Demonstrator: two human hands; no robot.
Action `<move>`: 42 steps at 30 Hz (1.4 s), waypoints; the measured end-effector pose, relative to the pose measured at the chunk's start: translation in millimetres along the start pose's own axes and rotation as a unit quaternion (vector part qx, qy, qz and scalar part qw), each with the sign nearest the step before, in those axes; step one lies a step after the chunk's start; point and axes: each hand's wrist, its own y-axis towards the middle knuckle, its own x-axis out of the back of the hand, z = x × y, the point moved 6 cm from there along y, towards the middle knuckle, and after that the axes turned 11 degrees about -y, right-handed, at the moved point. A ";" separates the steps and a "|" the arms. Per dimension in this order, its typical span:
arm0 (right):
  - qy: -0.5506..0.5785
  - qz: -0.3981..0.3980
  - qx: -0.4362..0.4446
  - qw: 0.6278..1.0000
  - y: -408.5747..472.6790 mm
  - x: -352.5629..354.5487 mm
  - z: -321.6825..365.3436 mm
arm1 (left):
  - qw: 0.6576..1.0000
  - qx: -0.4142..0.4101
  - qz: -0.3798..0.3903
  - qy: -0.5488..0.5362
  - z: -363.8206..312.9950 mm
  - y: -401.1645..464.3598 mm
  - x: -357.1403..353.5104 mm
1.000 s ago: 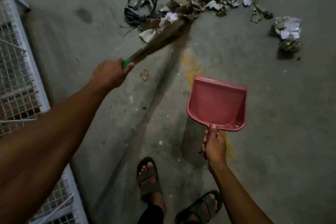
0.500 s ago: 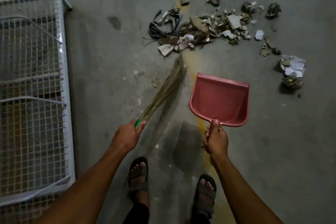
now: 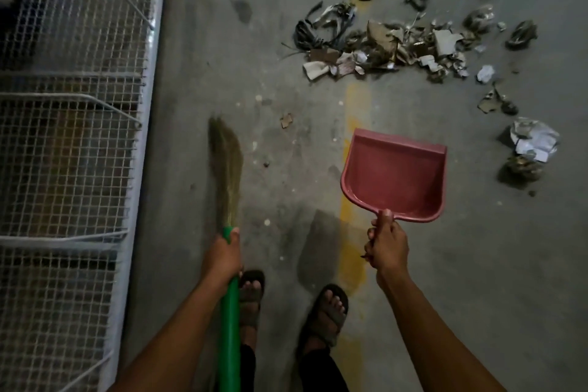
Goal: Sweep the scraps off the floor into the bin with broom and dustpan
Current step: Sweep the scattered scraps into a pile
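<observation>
Left hand (image 3: 222, 256) wrapped round the green handle of the broom (image 3: 226, 181), thumb up along it, near where handle meets bristles. Bristles pointing up and away, blurred, just beside the wire rack (image 3: 73, 137) on the left; cannot tell whether the tips touch the floor (image 3: 477, 264). Handle running back down between left forearm and left foot.

Right hand (image 3: 386, 243) gripping the short handle of the red dustpan (image 3: 396, 173), thumb laid on top at the pan's base. Pan held above the floor, mouth facing away toward the scraps (image 3: 381, 48), with nothing visible inside. Dark shadow of the pan lying on the concrete to its lower left.

Scraps spread in a loose band across the upper right: torn cardboard, crumpled paper, dark tangled strips at the left end. More crumpled paper (image 3: 534, 140) and a dark wad lying apart at the far right, beside the pan's right edge but not touching. One small cardboard chip (image 3: 286, 120) alone between bristles and pan.

Faded yellow line (image 3: 356, 105) running along the floor from the pile down under the pan toward the sandals (image 3: 327, 312). Both feet planted, well back from the pile.
</observation>
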 end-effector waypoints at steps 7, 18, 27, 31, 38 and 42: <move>-0.012 0.012 -0.002 1.000 -0.6 -4.5 -17.3 | 0.991 0.128 0.047 -0.007 55.1 -30.9 -70.7; -0.027 -0.013 0.006 1.000 27.7 13.4 -59.8 | 0.994 -0.032 0.089 0.060 -117.0 36.4 -189.1; -0.007 -0.030 -0.026 0.999 29.4 13.5 -57.3 | 0.948 -0.253 0.103 0.165 -198.1 18.9 -174.4; 0.003 -0.019 -0.030 0.999 26.8 7.8 -33.2 | 0.951 -0.255 0.100 0.142 -179.8 -4.7 -139.3; 0.031 0.010 0.003 0.999 38.9 0.6 45.4 | 0.968 -0.231 0.002 0.098 -189.7 -2.8 -57.2; 0.035 0.016 0.027 0.999 58.4 -4.7 88.0 | 0.980 -0.172 -0.033 0.091 -222.2 50.6 -29.1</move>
